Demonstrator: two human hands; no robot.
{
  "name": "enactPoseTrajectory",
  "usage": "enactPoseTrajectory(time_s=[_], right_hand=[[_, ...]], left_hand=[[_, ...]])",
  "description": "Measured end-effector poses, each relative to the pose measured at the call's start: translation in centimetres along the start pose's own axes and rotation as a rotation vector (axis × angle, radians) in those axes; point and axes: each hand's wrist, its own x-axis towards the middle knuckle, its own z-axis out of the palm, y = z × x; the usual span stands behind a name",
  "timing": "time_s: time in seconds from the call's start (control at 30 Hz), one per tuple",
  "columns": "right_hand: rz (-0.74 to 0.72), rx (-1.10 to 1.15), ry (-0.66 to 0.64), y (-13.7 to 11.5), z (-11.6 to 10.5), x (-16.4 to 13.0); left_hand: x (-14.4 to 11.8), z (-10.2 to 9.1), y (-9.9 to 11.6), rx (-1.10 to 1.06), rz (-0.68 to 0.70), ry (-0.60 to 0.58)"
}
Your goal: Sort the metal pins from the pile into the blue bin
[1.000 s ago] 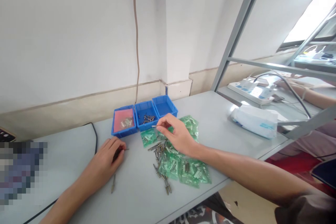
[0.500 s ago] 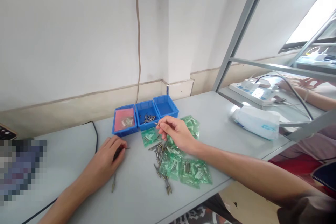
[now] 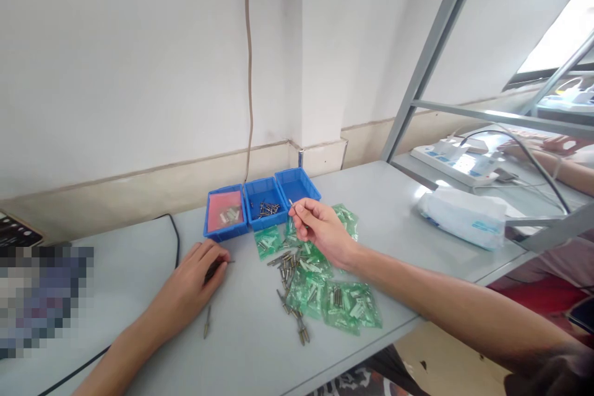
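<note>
right hand (image 3: 322, 232) pinching a tiny metal pin (image 3: 291, 203) at its fingertips, just near of the blue bins (image 3: 262, 204), left hand (image 3: 192, 278) flat, clamped on a dark tool (image 3: 214, 269)

Readable text: nothing legible showing.
Blue print on the white packet (image 3: 464, 218) is blurring out; green bags (image 3: 346, 303) are carrying unreadable markings.

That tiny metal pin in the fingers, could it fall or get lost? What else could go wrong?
The right hand pinches a small metal pin by only its fingertips, so it might slip and bounce away. Loose pins lie scattered among the green bags close to the table edge; a nudge from the forearm could roll some off. The left hand rests on a dark tool, and a single pin beside it could get knocked.
</note>
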Motion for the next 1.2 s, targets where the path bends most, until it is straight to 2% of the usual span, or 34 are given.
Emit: enactPoseTrajectory(time_s=[0.17,0.4,0.57,0.73,0.83,0.93,1.1,1.2], right_hand=[[-0.13,-0.293,-0.009,-0.3,0.1,-0.4],[-0.223,-0.457,-0.041,-0.3,0.5,-1.1],[-0.19,-0.537,-0.118,-0.1,0.2,-1.0],[-0.216,-0.575,-0.118,-0.1,0.1,-1.0],[-0.2,-0.538,-0.115,-0.1,0.2,-1.1],[-0.124,-0.437,-0.138,-0.4,0.2,-0.9],[0.118,-0.04,-0.162,-0.7,0.0,-0.3],[0.195,0.108,-0.16,-0.9,-0.3,0.0]], left_hand=[[0.0,-0.1,0.1,-0.003,0.0,0.016],[0.0,-0.1,0.2,0.006,0.003,0.023],[0.0,-0.1,0.0,0.004,0.002,0.006],[0.0,-0.1,-0.1,-0.01,0.01,-0.006],[-0.1,-0.2,-0.1,-0.015,0.013,-0.011],[-0.1,-0.2,-0.1,-0.018,0.007,-0.008],[-0.1,0.0,-0.4,-0.035,0.002,0.016],[-0.1,0.0,-0.5,-0.039,-0.018,0.017]])
